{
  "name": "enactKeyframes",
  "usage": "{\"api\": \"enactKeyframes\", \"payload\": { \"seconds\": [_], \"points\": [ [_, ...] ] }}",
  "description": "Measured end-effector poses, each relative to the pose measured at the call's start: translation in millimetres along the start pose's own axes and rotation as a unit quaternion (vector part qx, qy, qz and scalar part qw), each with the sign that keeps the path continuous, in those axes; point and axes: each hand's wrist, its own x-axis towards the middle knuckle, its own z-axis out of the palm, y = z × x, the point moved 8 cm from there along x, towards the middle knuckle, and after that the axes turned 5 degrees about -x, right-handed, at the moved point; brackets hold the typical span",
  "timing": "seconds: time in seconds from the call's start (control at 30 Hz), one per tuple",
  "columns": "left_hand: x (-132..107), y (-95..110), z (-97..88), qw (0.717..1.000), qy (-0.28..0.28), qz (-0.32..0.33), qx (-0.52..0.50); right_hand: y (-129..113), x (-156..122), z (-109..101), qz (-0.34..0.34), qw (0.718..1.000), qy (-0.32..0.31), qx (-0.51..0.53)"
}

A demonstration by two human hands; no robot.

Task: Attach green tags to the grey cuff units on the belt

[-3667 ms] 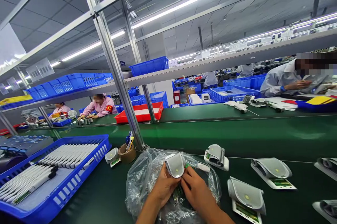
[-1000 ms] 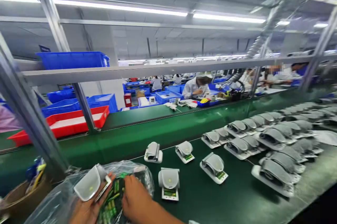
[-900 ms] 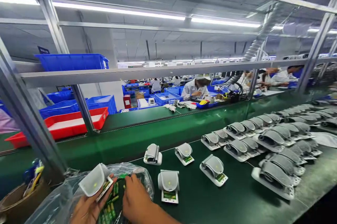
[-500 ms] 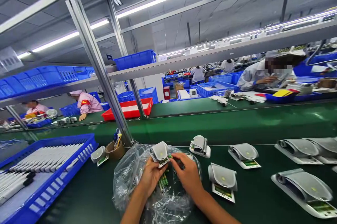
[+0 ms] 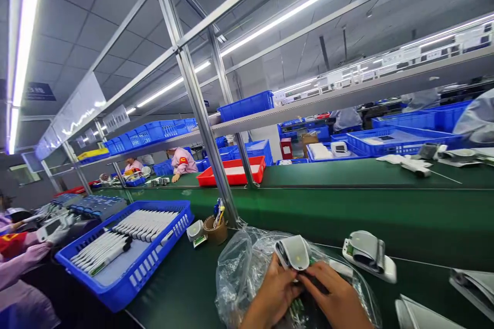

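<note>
Currently my left hand clamps cuffed device | right hand: can't tell | slackened hold could drop it into bag

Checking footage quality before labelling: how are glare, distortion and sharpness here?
Head view: upper-left ceiling tube burns out white, clear bag glints; head view: metal post leans, likely from tilt or wide-angle distortion; head view: grey cuff looks fairly sharp, green pieces below it murky.

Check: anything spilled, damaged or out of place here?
Nothing looks spilled or damaged. One grey-cuffed white device sits apart by the brown tape roll, left of the clear plastic bag; similar devices lie toward the right.
</note>
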Motion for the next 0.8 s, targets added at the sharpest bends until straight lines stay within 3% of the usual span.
{"api": "enactKeyframes", "payload": {
  "seconds": [0.37,0.5,0.67,0.8],
  "points": [
    [0,0,-6.8,0.998,0.048,0.032,0.026,-2,-13,13,0.007,0.999,-0.041,0.001],
    [3,-2,-8.3,0.998,0.036,0.031,0.043,-3,-14,16,0.027,0.998,-0.056,0.011],
    [0,1,-2.0,0.998,0.012,0.016,0.051,-1,-12,8,0.057,0.998,-0.016,-0.005],
    [-1,3,0.5,0.998,0.013,0.010,0.063,5,-10,9,0.103,0.993,-0.033,0.040]
  ]
}}
